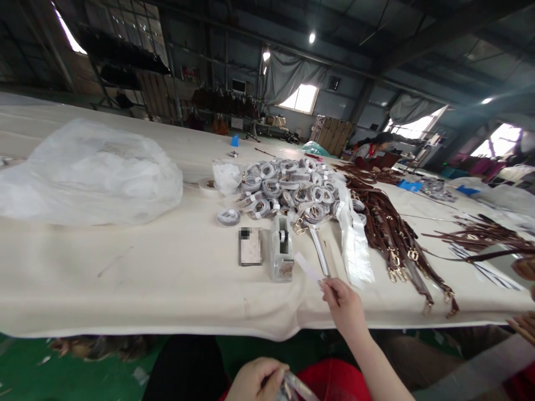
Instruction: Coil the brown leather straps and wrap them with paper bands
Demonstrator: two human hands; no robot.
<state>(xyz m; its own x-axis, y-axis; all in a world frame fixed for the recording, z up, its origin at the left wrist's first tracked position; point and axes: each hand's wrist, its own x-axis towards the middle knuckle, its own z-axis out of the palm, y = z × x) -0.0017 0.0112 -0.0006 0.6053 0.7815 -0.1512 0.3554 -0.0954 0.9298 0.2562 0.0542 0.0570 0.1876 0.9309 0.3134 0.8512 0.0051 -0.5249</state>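
Observation:
My right hand (343, 305) reaches over the front edge of the table, its fingers pinching a narrow white strip (308, 267). Just beyond these fingers lies a flat grey strip (320, 250), and a tape dispenser (281, 250) stands to their left. Low in front of my body, my left hand (259, 380) is closed on a shiny plastic-wrapped bundle (292, 387), cut off by the bottom of the view. A heap of coiled straps in clear plastic (288, 186) covers the middle of the table, with a single wrapped coil (228, 216) in front.
A large translucent plastic bag (96, 178) lies at left. A phone-like object (250, 247) sits beside the dispenser. Clear plastic sleeves (355, 245) and brown leather straps with metal buckles (388, 228) lie at right. Another person's hand (524, 323) shows at the right edge.

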